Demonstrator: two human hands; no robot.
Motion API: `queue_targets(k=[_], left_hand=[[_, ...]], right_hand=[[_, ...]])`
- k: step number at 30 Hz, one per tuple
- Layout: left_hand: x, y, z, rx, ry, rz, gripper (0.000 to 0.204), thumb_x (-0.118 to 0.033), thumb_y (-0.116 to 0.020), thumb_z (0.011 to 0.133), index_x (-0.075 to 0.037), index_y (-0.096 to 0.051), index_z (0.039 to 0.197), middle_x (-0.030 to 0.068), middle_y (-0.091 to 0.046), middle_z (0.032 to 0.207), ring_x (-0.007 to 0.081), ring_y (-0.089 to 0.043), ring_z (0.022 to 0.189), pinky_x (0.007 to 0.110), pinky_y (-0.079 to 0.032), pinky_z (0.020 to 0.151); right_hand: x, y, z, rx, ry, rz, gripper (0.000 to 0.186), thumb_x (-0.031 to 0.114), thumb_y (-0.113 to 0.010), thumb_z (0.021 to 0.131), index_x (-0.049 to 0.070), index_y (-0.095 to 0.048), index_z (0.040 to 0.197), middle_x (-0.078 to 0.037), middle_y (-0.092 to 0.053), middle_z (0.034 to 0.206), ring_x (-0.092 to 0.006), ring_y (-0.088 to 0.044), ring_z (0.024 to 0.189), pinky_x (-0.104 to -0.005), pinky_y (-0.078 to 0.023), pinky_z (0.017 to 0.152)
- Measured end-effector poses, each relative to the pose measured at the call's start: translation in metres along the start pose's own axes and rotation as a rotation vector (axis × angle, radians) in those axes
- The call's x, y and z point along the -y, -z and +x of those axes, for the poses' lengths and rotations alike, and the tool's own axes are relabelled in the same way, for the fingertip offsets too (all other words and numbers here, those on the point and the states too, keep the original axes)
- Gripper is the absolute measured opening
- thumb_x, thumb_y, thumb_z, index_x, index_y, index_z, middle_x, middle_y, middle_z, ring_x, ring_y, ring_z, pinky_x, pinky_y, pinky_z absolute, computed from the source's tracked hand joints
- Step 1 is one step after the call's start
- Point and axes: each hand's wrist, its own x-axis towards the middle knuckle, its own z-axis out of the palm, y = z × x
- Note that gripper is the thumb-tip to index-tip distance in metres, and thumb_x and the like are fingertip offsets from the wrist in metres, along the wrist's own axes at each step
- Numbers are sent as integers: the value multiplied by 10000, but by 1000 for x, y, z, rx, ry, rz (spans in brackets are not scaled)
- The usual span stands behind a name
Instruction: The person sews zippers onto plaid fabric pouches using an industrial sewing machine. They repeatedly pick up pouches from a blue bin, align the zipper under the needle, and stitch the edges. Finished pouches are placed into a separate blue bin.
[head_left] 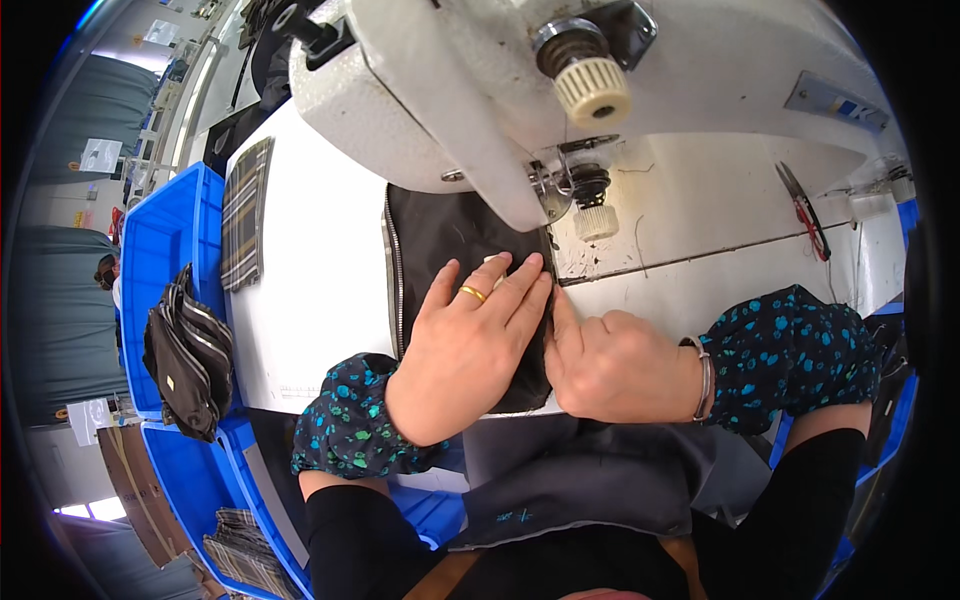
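Observation:
A black fabric piece point(447, 225) with a metal zipper point(396, 270) down its left edge lies on the white sewing machine table, its far right part under the sewing machine's needle area point(550, 190). My left hand point(470, 330), with a gold ring, rests flat on the fabric, fingers stretched toward the machine. A small pale patch shows between its fingertips. At the fabric's right edge is my right hand point(620, 365), index finger laid along the edge and other fingers curled. Its thumb is hidden, and it appears to grip the edge.
Red-handled scissors point(812, 225) lie at the right of the table. Plaid fabric point(247, 215) lies at its left. Blue bins point(205, 215) stand beside the table, with dark zippered pieces point(190, 350) draped over one and plaid pieces point(250, 550) in another.

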Motion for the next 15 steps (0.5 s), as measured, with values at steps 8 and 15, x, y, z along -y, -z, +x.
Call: queue_targets(k=[8, 15], left_hand=[[-4, -9, 1, -72, 13, -6, 510, -148, -629, 875, -38, -649, 1373, 110, -632, 1421, 319, -583, 1307, 558, -488, 1076], [-3, -10, 4, -141, -32, 14, 428, -163, -623, 864, 11, -701, 1247, 135, -646, 1375, 311, -577, 1310, 518, -504, 1076]], right_hand=[[2, -2, 0, 31, -5, 10, 273, 201, -638, 775, -59, -718, 786, -411, -714, 914, -254, -700, 647, -282, -428, 470], [-3, -1, 2, -5, 43, 9, 246, 201, -641, 766, -35, -709, 749, -408, -714, 914, -238, -677, 633, -278, -421, 479]])
